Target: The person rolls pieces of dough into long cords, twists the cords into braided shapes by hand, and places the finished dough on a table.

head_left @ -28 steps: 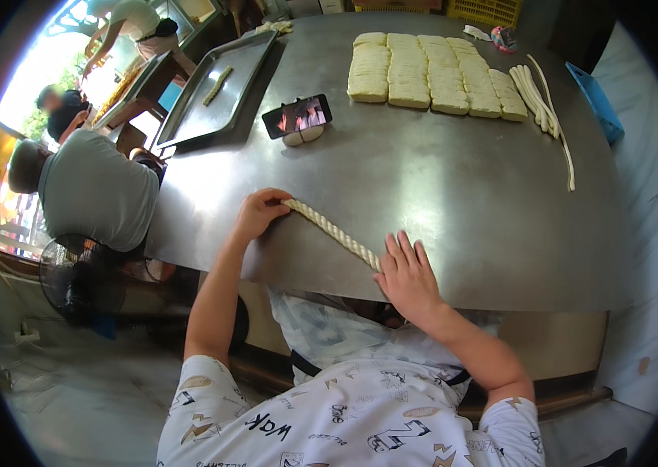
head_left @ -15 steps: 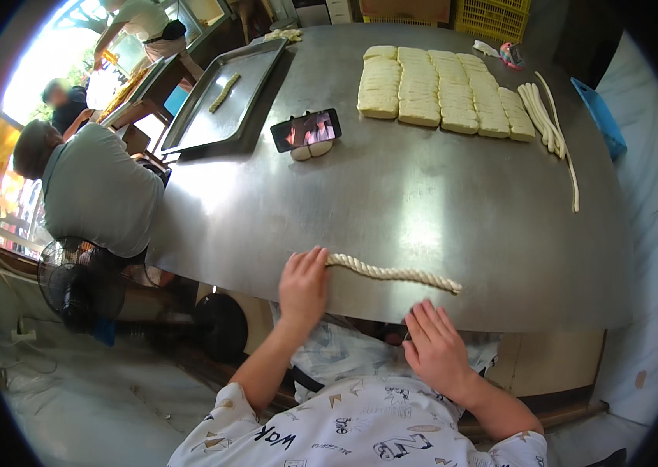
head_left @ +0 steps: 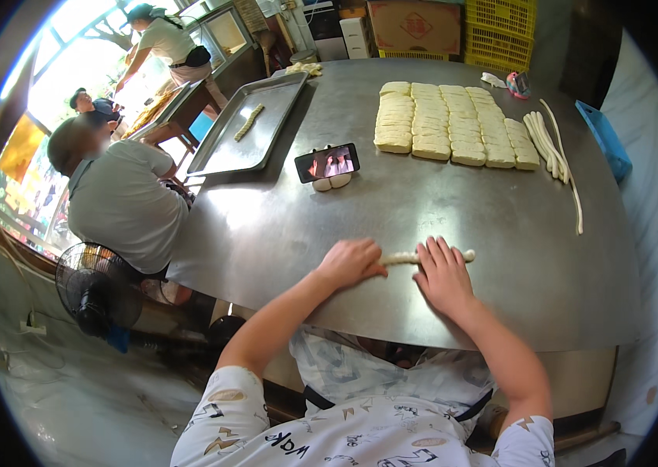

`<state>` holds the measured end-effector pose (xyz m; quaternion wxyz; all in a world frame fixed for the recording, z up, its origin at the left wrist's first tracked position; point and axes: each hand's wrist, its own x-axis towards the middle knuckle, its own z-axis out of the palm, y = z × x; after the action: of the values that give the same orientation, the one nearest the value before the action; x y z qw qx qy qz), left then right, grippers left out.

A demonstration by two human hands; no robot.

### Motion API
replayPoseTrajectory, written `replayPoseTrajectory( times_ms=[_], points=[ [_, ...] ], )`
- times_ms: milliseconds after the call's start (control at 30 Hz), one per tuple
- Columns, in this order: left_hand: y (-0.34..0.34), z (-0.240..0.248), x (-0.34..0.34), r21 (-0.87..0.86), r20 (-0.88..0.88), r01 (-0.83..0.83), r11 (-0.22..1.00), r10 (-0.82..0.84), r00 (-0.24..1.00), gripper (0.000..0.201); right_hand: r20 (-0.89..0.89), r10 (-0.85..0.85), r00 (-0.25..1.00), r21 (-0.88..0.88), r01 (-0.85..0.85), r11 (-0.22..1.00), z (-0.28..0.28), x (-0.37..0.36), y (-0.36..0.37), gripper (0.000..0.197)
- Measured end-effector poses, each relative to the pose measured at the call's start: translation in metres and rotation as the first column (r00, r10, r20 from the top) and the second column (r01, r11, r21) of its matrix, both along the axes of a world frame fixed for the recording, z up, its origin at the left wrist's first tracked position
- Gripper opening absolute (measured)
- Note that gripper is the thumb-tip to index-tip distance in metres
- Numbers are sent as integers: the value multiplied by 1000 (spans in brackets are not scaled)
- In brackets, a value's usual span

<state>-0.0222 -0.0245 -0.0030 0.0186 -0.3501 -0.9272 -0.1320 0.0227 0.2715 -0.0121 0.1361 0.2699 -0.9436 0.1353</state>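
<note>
A pale twisted dough rope [head_left: 401,258] lies across the near part of the metal table. My left hand [head_left: 351,263] is curled over its left end, with the fingertips hidden. Over the rope's right part my right hand [head_left: 444,272] lies flat, palm down, fingers stretched out. The rope's right tip pokes out past those fingers. Farther right, several plain dough strips [head_left: 548,148] lie side by side, one of them longer than the others.
Rows of dough slabs [head_left: 432,121] stand at the back right. A phone [head_left: 327,163] leans on two dough lumps. One short twist [head_left: 249,122] rests in a metal tray [head_left: 212,162]. A seated person [head_left: 123,202] is left, beside a fan [head_left: 95,288]; a blue bin [head_left: 604,140] is right.
My right hand has moved up from the table's near edge onto the dough rope. My left hand has shifted right, still at the rope's left end. The whole view has tilted upward.
</note>
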Motion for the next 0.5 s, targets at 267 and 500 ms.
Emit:
replayPoseTrajectory(
  times_ms=[267,500],
  points=[
    [18,8,147,86,16,-198,976,198,980,86,-31,-6,1000,132,10,991,30,78,12,54],
    [28,18,-4,-71,-280,74,995,-91,956,90,-108,392,914,-6,-395,919,23,-35,-4,16]
  ],
)
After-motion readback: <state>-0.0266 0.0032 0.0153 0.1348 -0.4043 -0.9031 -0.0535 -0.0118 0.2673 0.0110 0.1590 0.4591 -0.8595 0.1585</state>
